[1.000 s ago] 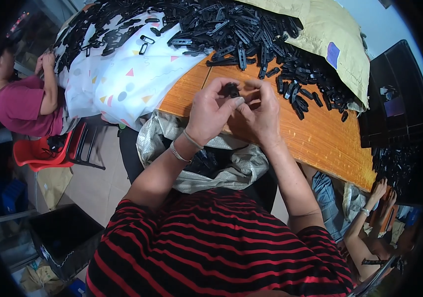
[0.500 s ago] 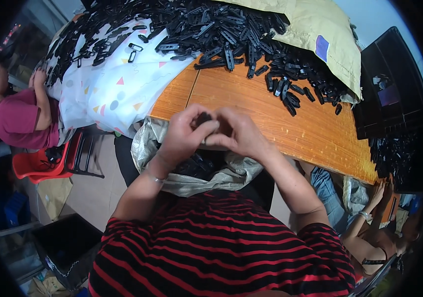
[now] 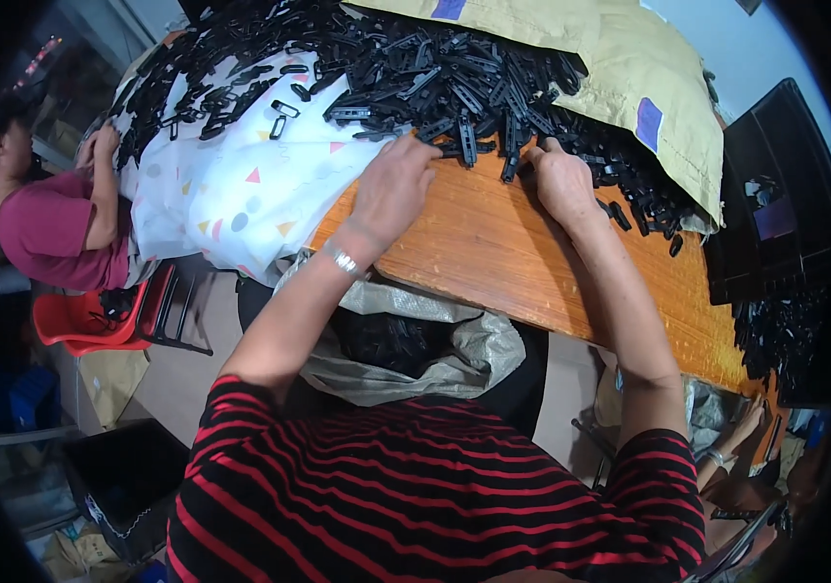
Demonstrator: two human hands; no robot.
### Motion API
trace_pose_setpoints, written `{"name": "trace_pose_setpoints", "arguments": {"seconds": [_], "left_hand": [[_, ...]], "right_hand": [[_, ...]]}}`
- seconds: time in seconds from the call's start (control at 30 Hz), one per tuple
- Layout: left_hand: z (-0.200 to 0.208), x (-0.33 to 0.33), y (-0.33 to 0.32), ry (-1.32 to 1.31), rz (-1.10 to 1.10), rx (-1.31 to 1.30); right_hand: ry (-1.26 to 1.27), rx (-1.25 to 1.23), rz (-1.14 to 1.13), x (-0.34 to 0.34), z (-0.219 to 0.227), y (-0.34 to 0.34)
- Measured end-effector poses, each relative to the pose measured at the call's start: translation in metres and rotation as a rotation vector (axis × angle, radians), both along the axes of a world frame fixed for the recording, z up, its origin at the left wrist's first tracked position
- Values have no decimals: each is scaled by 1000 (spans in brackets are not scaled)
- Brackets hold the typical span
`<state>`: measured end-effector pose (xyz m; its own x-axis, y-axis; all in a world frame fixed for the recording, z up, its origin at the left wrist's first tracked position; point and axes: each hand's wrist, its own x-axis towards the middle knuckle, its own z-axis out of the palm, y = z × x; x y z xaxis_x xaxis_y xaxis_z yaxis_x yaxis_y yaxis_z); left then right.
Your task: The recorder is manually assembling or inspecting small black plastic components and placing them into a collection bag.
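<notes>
A big heap of slim black plastic parts (image 3: 425,83) covers the far side of the wooden table (image 3: 493,257). My left hand (image 3: 396,187) reaches to the heap's near edge with its fingers curled in at the parts; whatever they hold is hidden. To the right, my right hand (image 3: 563,183) is at the same edge, its fingers bent and pressed together among the parts, and what lies between them is too small to make out. Below the table's front edge, an open woven sack (image 3: 488,355) in front of me has more black pieces inside.
A white patterned plastic sheet (image 3: 241,204) lies under the heap's left part. A tan paper sack (image 3: 620,68) stands behind it. A co-worker in a maroon shirt (image 3: 51,228) sits left, by a red chair (image 3: 85,325). Another person's hand (image 3: 748,423) shows at right. A black bin (image 3: 129,476) stands lower left.
Both hands were together above the sack, fingers around a small dark piece. They have moved apart and forward to the heap's near edge. The small piece is no longer seen.
</notes>
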<state>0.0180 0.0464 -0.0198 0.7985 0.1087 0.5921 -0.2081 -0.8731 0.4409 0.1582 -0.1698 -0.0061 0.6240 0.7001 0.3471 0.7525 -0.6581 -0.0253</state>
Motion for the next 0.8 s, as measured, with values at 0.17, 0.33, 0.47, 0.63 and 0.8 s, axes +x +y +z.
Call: {"name": "trace_pose_setpoints", "arguments": {"seconds": [0.17,0.33,0.47,0.63,0.8], "left_hand": [[-12,34,4,88,79,123],[-12,40,3,84,119,84],[-18,39,7,36,127,37],[-16,34,9,71,176,1],[-14,30,16,71,156,147]], "right_hand": [[18,-186,86,1,5,4],[159,-43,150,-25,15,-3],[345,52,271,-57,2,-6],[250,178,275,-79,-15,-5],[202,103,86,-74,-16,-8]]}}
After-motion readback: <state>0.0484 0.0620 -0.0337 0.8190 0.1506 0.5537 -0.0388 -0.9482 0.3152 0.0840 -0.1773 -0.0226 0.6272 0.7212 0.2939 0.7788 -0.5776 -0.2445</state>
